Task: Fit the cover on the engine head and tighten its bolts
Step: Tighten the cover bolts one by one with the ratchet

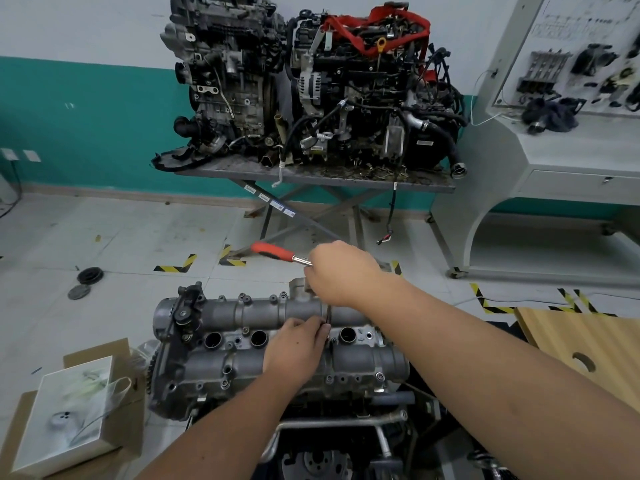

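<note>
so the grey cast-aluminium cover [277, 344] sits on the engine head, right hand [341, 271] wrapped round the red-handled ratchet [277, 252], extension dropping straight down mid-cover where left hand [294, 344] pinches it.

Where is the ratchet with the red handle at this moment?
In the head view the ratchet is just above centre, over the cover; the right hand grips its head, and the red handle points left.

Two engines [311, 84] on a metal table [242, 173]; cardboard boxes [100, 393] near-left.
</note>
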Available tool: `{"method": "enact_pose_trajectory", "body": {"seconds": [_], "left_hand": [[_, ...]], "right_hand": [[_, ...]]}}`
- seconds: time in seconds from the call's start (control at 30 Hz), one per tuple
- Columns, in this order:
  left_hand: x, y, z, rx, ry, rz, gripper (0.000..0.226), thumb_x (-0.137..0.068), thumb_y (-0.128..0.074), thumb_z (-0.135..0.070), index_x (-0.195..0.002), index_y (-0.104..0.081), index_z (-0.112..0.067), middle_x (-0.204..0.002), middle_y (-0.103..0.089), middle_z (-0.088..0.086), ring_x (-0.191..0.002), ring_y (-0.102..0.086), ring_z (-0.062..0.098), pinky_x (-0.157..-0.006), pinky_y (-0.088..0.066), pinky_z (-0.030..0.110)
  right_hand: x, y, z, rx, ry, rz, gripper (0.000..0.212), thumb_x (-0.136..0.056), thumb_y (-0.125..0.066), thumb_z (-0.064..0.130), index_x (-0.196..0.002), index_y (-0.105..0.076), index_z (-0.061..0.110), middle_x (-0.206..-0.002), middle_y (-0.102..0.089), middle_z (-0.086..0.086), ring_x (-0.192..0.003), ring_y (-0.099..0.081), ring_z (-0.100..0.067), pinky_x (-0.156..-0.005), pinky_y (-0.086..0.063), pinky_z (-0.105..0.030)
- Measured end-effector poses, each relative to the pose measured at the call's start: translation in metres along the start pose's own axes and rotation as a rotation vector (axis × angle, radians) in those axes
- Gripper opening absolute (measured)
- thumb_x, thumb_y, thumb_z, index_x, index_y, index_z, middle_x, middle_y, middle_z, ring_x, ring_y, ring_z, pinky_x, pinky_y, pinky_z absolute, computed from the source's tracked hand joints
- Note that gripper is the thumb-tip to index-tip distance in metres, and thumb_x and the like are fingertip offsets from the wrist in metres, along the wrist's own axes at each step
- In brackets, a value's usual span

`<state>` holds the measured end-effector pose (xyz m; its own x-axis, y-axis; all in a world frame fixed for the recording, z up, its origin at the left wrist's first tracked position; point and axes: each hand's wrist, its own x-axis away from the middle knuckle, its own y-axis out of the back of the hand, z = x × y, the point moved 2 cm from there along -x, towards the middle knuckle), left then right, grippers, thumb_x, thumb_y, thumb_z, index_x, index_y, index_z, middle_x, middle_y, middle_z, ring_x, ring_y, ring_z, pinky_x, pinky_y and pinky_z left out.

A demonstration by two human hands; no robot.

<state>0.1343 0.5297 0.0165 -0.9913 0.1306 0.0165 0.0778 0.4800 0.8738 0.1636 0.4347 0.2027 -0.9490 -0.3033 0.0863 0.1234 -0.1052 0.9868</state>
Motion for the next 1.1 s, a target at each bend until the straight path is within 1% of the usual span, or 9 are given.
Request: {"method": "enact_pose_trajectory", "body": {"seconds": [0.1, 0.2, 0.37, 0.47, 0.53, 0.67, 0.83, 0.97, 1.1], "left_hand": [[0.001, 0.0, 0.0, -0.007, -0.008, -0.007, 0.036, -0.102, -0.026, -0.057, -0.109, -0.054, -0.037, -0.107, -0.059, -0.007, -0.113, -0.053, 0.014, -0.072, -0.037, 0.032], [0.0, -0.001, 0.0, -0.023, -0.044, -0.026, 0.035, -0.103, -0.027, -0.054, -0.107, -0.055, -0.033, -0.106, -0.062, -0.006, -0.115, -0.052, 0.015, -0.073, -0.039, 0.034], [0.0, -0.001, 0.0, 0.003, -0.019, -0.015, 0.035, -0.104, -0.027, -0.052, -0.108, -0.056, -0.032, -0.105, -0.063, -0.005, -0.114, -0.052, 0.016, -0.074, -0.041, 0.035], [-0.001, -0.001, -0.001, 0.026, 0.006, -0.022, 0.034, -0.103, -0.028, -0.053, -0.103, -0.055, -0.032, -0.101, -0.061, -0.005, -0.111, -0.053, 0.017, -0.071, -0.039, 0.033], [0.0, 0.0, -0.002, 0.023, -0.008, -0.023, 0.032, -0.103, -0.028, -0.053, -0.096, -0.051, -0.033, -0.095, -0.059, -0.005, -0.107, -0.054, 0.018, -0.068, -0.038, 0.033], [-0.002, 0.002, 0.0, 0.087, 0.001, -0.008, 0.028, -0.102, -0.038, -0.046, -0.117, -0.058, -0.033, -0.113, -0.062, -0.002, -0.105, -0.058, 0.02, -0.082, -0.052, 0.037], [-0.003, 0.0, -0.001, -0.007, 0.027, 0.042, 0.028, -0.1, -0.026, -0.055, -0.088, -0.046, -0.039, -0.093, -0.051, -0.007, -0.096, -0.057, 0.017, -0.068, -0.043, 0.033], [-0.002, -0.001, -0.001, 0.004, 0.011, -0.004, 0.033, -0.102, -0.031, -0.051, -0.11, -0.056, -0.032, -0.082, -0.037, -0.013, -0.102, -0.056, 0.022, -0.07, -0.037, 0.033], [-0.002, 0.0, -0.001, 0.038, -0.015, -0.028, 0.032, -0.103, -0.031, -0.053, -0.11, -0.056, -0.035, -0.094, -0.06, -0.007, -0.107, -0.056, 0.018, -0.069, -0.042, 0.033]], "right_hand": [[0.002, -0.005, -0.001, -0.78, -0.196, 0.131, 0.012, -0.089, -0.05, 0.005, -0.087, -0.059, -0.003, -0.063, -0.07, -0.006, -0.062, -0.069, -0.024, -0.063, -0.056, -0.035], [0.006, -0.02, -0.002, -1.545, -0.39, 0.198, 0.002, -0.093, -0.05, 0.002, -0.091, -0.051, 0.003, -0.048, -0.059, -0.003, -0.056, -0.069, -0.024, -0.058, -0.051, -0.026], [0.005, -0.046, -0.014, -2.002, -0.445, 0.0, 0.02, -0.101, -0.047, 0.022, -0.101, -0.061, 0.008, -0.071, -0.072, -0.005, -0.073, -0.072, -0.021, -0.082, -0.043, -0.031], [0.01, -0.063, -0.018, -1.757, -0.288, -0.197, 0.026, -0.102, -0.043, 0.051, -0.119, -0.062, 0.044, -0.1, -0.076, 0.001, -0.093, -0.07, -0.012, -0.091, -0.052, -0.035], [0.02, -0.068, -0.019, -1.36, -0.134, -0.456, 0.03, -0.099, -0.044, 0.058, -0.124, -0.059, 0.054, -0.119, -0.07, 0.01, -0.111, -0.06, 0.003, -0.092, -0.05, -0.023], [0.024, -0.067, -0.021, -0.438, 0.242, -0.888, 0.032, -0.085, -0.068, 0.003, -0.116, -0.072, 0.008, -0.133, -0.061, -0.014, -0.121, -0.057, -0.033, -0.097, -0.049, -0.042], [0.016, -0.043, -0.007, 0.084, 0.296, -0.722, 0.017, -0.077, -0.068, 0.009, -0.092, -0.073, 0.014, -0.088, -0.068, -0.004, -0.087, -0.064, -0.03, -0.084, -0.049, -0.04], [0.01, -0.029, 0.003, 0.202, 0.195, -0.374, 0.044, -0.1, -0.035, 0.052, -0.113, -0.059, 0.017, -0.104, -0.06, -0.004, -0.096, -0.057, -0.028, -0.083, -0.041, -0.042], [0.003, -0.017, 0.005, 0.183, 0.164, -0.227, 0.041, -0.105, -0.027, 0.044, -0.113, -0.058, 0.018, -0.104, -0.061, -0.005, -0.087, -0.057, -0.03, -0.068, -0.032, -0.035]]}}
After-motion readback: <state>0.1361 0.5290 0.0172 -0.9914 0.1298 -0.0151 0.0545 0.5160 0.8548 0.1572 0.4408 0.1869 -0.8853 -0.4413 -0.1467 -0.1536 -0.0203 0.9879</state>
